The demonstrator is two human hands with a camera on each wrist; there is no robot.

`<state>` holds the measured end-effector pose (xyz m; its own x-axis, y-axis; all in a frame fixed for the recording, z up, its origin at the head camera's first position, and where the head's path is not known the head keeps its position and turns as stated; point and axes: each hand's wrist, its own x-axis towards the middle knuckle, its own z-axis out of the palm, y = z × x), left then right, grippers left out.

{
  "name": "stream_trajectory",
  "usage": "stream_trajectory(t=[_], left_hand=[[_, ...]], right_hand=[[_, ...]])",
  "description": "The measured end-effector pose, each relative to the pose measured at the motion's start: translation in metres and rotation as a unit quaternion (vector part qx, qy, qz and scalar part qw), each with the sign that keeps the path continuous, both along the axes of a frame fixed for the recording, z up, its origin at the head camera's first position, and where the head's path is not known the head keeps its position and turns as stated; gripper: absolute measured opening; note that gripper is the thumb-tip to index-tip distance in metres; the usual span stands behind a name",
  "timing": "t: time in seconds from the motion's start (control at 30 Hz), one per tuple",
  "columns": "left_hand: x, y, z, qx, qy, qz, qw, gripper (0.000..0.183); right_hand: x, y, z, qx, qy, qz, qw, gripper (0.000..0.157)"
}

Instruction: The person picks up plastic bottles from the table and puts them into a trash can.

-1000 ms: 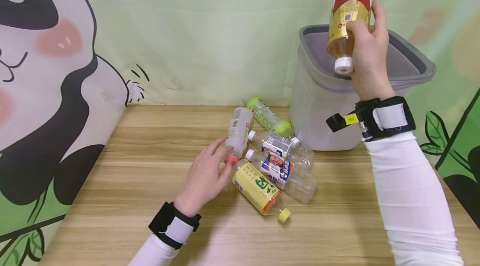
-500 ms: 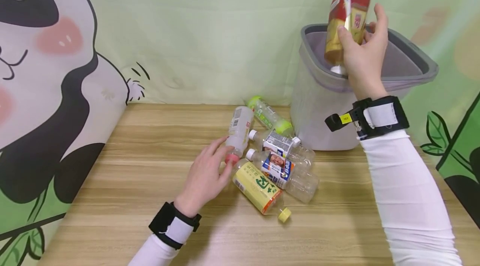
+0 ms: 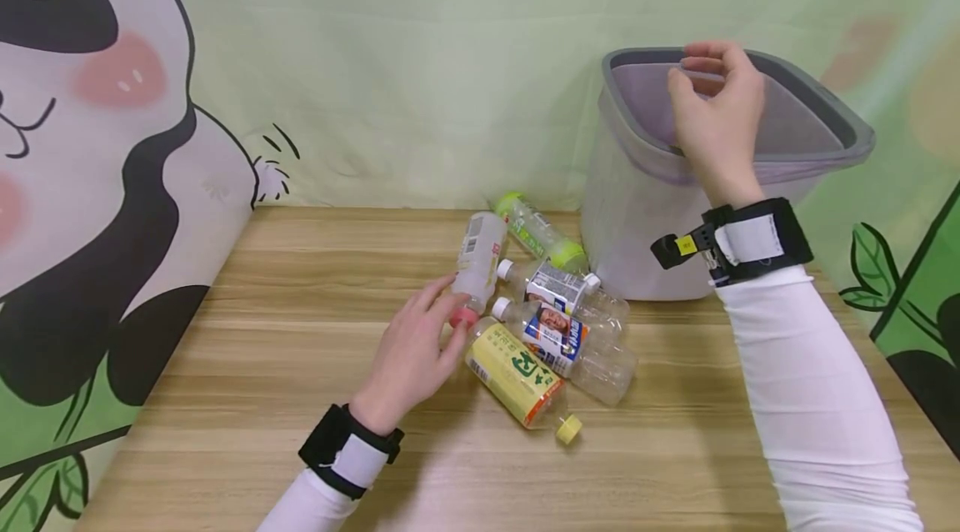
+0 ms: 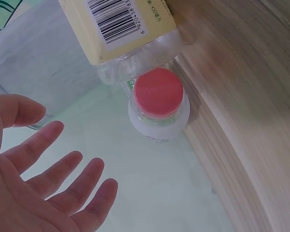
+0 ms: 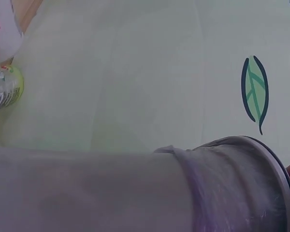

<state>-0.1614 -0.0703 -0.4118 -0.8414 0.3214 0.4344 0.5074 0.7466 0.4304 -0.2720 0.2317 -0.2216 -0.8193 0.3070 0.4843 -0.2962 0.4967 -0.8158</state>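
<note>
My right hand (image 3: 720,115) hangs over the mouth of a grey trash bin (image 3: 648,223), fingers loosely curved with nothing between them. In the head view my left hand (image 3: 408,348) is beside a white bottle (image 3: 480,257) with a pink-red cap (image 4: 158,92). The left wrist view shows those fingers spread and apart from the cap. Close to that hand lies a yellow-labelled bottle (image 3: 517,373) with a yellow cap. The red-and-gold bottle is out of sight.
Two clear bottles, one with a blue-and-white label (image 3: 555,336) and one behind it (image 3: 558,288), lie on the wooden table (image 3: 300,265). A green-ended bottle (image 3: 540,232) lies against the bin. A purplish liner (image 5: 237,188) folds over the bin's rim. A panda-printed cloth (image 3: 375,98) hangs behind.
My right hand has let go of the red-and-gold bottle above the bin, and the bottle has gone from view. That hand has lowered slightly. The left hand has stayed still.
</note>
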Motion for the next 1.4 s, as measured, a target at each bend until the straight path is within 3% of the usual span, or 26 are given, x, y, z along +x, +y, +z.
stream_trajectory(t=[0.2, 0.4, 0.57, 0.7, 0.83, 1.17, 1.4], left_hand=[[0.001, 0.000, 0.001, -0.001, -0.006, 0.000, 1.0000, 0.031], [0.001, 0.000, 0.000, -0.004, -0.005, -0.001, 1.0000, 0.029], [0.000, -0.001, -0.002, -0.003, 0.001, -0.002, 1.0000, 0.027], [0.000, -0.002, -0.003, -0.003, 0.003, -0.001, 1.0000, 0.027], [-0.001, -0.003, -0.004, -0.004, 0.002, -0.001, 1.0000, 0.028], [-0.002, -0.003, -0.004, -0.005, 0.000, 0.001, 1.0000, 0.028], [-0.004, -0.004, -0.005, -0.006, -0.005, 0.004, 1.0000, 0.030]], right_hand=[[-0.001, -0.004, -0.004, 0.122, -0.027, -0.002, 0.992, 0.032], [0.000, -0.008, -0.005, 0.265, -0.060, 0.009, 0.962, 0.042], [0.002, -0.009, -0.007, 0.341, -0.089, 0.020, 0.936, 0.047], [0.003, -0.010, -0.009, 0.381, -0.077, 0.028, 0.921, 0.041], [0.004, -0.013, -0.010, 0.391, -0.053, 0.030, 0.918, 0.036], [0.004, -0.024, -0.010, 0.374, -0.041, 0.033, 0.926, 0.036], [0.004, -0.030, -0.011, 0.389, -0.033, 0.028, 0.920, 0.036]])
